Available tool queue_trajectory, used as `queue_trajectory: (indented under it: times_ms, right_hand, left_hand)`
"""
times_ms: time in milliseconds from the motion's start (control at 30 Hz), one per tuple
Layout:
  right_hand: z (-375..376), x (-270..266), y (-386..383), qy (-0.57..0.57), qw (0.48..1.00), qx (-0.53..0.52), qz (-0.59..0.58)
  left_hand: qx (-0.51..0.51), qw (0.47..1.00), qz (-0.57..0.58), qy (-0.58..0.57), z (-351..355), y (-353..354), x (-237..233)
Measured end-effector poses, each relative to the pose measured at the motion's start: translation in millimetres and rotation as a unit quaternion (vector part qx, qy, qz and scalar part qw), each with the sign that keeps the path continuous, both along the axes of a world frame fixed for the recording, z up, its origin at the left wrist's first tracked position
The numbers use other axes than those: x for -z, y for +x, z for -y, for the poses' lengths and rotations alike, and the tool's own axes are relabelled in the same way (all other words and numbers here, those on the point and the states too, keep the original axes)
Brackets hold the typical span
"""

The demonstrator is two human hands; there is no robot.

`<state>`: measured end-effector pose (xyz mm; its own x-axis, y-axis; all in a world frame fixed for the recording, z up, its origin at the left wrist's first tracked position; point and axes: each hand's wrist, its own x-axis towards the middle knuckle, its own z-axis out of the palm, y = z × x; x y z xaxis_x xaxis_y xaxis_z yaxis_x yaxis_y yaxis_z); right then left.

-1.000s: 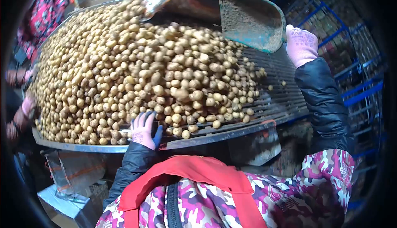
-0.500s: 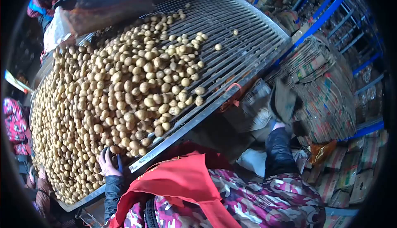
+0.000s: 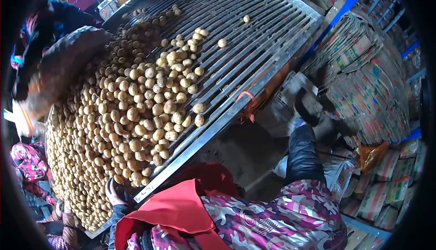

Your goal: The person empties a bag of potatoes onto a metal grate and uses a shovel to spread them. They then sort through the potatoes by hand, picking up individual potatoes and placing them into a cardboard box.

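Potatoes (image 3: 131, 114) lie heaped on a slatted metal table (image 3: 245, 36). My left hand (image 3: 114, 193) is at the table's near edge, fingers apart against the potatoes, with no potato clearly gripped. Off to the right of the table, my right hand (image 3: 299, 124) reaches out low. Its fingers are closed on the edge of a dark-rimmed, curved object (image 3: 308, 108), which is blurred, so I cannot make out its kind. Beside that object stands a big stack of folded printed bags (image 3: 363, 77).
At the upper left a co-worker (image 3: 59, 23) handles a large blurred sack (image 3: 68, 64) over the heap. Another person's hands (image 3: 61, 213) are at the lower left. Blue metal racking (image 3: 338, 21) stands at the right, with packed bags (image 3: 386, 186) below.
The large sack has swung left and down, off the heap's far side. My view has shifted. My right hand still holds the dark-rimmed object, which has tilted; my left hand stays by the near edge.
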<state>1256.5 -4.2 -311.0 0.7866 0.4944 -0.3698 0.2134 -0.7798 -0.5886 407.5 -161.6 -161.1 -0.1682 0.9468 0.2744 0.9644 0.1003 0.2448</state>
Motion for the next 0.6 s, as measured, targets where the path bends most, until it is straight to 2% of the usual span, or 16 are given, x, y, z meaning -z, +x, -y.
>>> queue_trajectory:
  times_ms: [167,233,300,333,367,433,600]
  right_hand:
    - [-34,-12,1,-0.007,0.999,-0.054,0.004]
    - [-39,-7,3,-0.014,0.997,-0.077,-0.003]
    - [-42,6,10,-0.013,0.993,-0.113,-0.013]
    - [-39,16,14,-0.005,0.99,-0.136,-0.026]
    - [-45,23,14,0.002,0.985,-0.168,-0.043]
    - [-43,45,9,0.017,0.975,-0.205,-0.082]
    - [-10,41,27,0.036,0.98,-0.129,-0.145]
  left_hand:
    - [0.034,0.999,-0.006,0.012,2,8,-10]
    - [0.034,0.999,-0.017,0.007,1,-3,0]
    - [0.041,0.999,-0.007,0.0,1,21,-21]
    - [0.039,0.999,-0.037,0.004,1,29,-25]
    - [0.032,0.996,-0.069,-0.04,-4,43,-44]
    - [0.033,0.997,-0.066,-0.03,-3,42,-40]
    - [0.006,1.0,-0.01,0.0,-9,69,-65]
